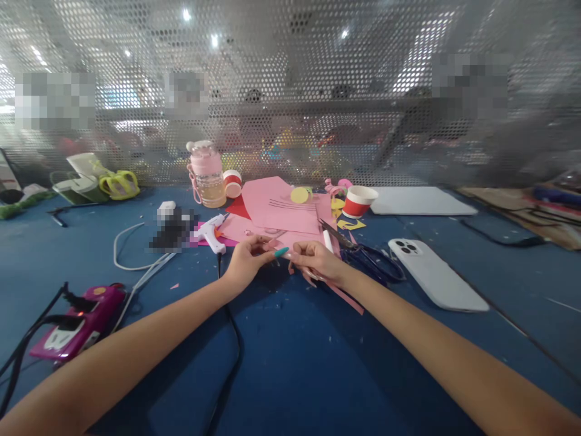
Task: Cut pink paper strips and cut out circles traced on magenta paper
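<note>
Above a blue table (281, 375), the left hand (249, 264) pinched a small pink paper piece (273, 243) between thumb and fingertips. The right hand (319, 260) curled just beside it; whether it gripped too could not be told. Beyond lay a white glue gun (211, 233), scissors (356, 246) and pink sheets (284, 213), partly hidden by the hands. Behind stood a red-and-white cup (358, 201) and a pink bottle (209, 175).

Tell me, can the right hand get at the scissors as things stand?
Probably yes: the scissors lie right beside the right hand, and nothing seems to lie on their handles. Its fingers look busy close to the left hand, though, so it may need freeing first.
</note>
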`<control>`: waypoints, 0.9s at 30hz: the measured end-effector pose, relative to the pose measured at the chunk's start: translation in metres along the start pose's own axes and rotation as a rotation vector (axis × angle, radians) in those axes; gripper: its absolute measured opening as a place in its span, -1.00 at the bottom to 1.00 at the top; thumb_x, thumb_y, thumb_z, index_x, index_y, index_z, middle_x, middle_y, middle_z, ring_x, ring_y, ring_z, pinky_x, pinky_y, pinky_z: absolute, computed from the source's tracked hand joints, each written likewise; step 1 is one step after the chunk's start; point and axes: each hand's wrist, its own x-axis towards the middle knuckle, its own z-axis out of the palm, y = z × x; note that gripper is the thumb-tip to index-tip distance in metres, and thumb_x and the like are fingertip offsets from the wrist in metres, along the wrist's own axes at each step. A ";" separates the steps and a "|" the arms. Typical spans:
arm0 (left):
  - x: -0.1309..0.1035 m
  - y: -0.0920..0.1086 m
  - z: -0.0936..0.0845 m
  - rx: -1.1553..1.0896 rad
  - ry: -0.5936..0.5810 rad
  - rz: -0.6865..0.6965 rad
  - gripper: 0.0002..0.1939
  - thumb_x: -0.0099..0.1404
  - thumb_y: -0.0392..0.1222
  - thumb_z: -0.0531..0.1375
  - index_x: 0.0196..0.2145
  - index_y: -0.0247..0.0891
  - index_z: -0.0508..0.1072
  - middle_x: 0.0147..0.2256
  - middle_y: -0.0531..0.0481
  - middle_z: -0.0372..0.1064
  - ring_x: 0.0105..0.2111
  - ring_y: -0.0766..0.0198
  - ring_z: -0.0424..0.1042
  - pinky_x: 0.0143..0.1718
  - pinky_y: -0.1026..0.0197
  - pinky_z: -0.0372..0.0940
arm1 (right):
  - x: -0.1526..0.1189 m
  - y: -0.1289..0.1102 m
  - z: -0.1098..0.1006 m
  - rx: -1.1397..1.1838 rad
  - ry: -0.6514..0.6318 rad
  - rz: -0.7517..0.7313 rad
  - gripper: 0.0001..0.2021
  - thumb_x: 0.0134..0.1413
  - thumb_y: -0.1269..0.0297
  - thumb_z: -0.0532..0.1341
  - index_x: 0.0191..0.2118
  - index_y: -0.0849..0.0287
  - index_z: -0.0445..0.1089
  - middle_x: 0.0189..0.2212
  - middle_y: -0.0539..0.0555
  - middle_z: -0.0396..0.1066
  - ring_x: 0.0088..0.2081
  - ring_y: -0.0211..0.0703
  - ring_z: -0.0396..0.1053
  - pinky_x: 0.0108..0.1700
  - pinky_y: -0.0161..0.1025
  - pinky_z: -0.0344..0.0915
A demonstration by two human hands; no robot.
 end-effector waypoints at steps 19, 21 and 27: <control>-0.004 0.006 0.003 0.082 -0.167 -0.072 -0.65 -0.10 0.01 0.30 -0.67 -0.31 0.29 -0.72 0.13 0.29 -0.70 0.48 0.23 -0.62 0.37 0.13 | -0.001 -0.003 0.004 0.019 0.129 0.063 -0.49 -0.31 -0.23 0.21 -0.52 0.21 0.27 -0.69 -0.07 0.29 -0.68 -0.37 0.26 -0.69 -0.42 0.20; -0.005 0.007 0.003 0.084 -0.213 -0.102 -0.64 -0.12 0.01 0.30 -0.68 -0.31 0.29 -0.72 0.12 0.29 -0.70 0.48 0.24 -0.61 0.37 0.14 | -0.001 -0.003 0.007 -0.019 0.134 0.053 -0.51 -0.31 -0.20 0.23 -0.51 0.20 0.26 -0.69 -0.08 0.27 -0.68 -0.37 0.24 -0.68 -0.41 0.17; -0.006 0.007 0.003 0.097 -0.304 -0.142 -0.63 -0.12 0.03 0.31 -0.66 -0.33 0.30 -0.70 0.08 0.34 -0.69 0.45 0.30 -0.61 0.38 0.18 | -0.002 -0.004 0.013 -0.149 0.085 -0.018 -0.58 -0.19 -0.15 0.19 -0.51 0.16 0.17 -0.69 -0.11 0.21 -0.68 -0.37 0.18 -0.66 -0.39 0.11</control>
